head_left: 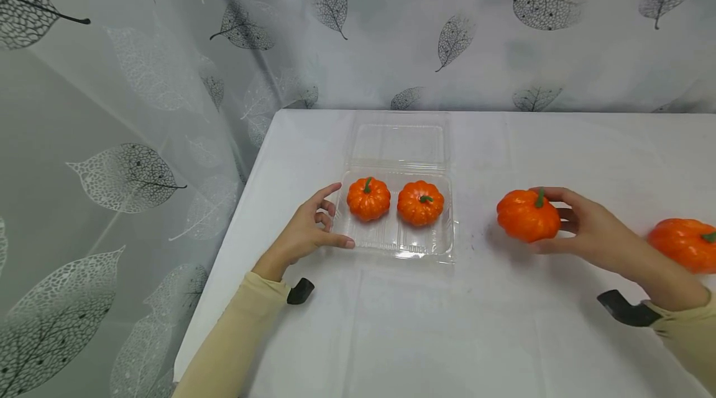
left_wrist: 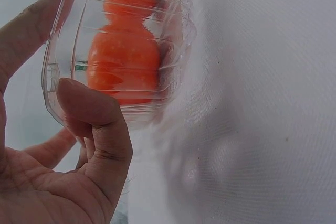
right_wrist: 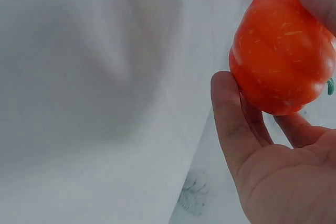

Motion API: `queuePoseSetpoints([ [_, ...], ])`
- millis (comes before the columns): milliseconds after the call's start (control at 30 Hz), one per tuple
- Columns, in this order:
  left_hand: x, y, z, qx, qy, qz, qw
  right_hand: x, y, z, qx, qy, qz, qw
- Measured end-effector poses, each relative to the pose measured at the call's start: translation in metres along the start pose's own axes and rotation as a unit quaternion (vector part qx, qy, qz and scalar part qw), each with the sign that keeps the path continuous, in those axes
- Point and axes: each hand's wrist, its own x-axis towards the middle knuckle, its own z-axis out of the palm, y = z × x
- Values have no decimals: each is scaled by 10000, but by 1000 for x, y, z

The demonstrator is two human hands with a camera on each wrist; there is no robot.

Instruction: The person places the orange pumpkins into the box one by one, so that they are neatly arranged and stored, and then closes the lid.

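The glossy pumpkin (head_left: 527,217) clamped in the fingers of your right hand (head_left: 595,230), above the tabletop (head_left: 419,323) right of the clear box (head_left: 391,239) your left hand (head_left: 304,230) pinches, could slip if its hold eases.

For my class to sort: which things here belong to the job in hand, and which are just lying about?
In the job:
open clear container, in the left grip
two pumpkins inside it
third pumpkin, in the right grip
probably the loose pumpkin, far right

Just surroundings:
white-covered table
leaf-patterned backdrop
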Motion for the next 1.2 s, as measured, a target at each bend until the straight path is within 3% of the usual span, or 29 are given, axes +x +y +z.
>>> queuePoseSetpoints([
  [233, 2, -1, 0, 16, 9, 10, 10000, 0, -25, 14, 248, 109, -839, 9961],
  [367, 2, 0, 0, 17, 11, 32, 10000, 3, -43, 23, 497, -121, -1071, 9929],
  [800, 1, -1, -1, -36, -52, -16, 10000, 26, -90, 55, 1314, -1301, -972, 9779],
  [1200, 1, -2, 0, -33, -46, 102, 9999, 49, -111, 75, 1506, -1649, -1071, 9688],
])
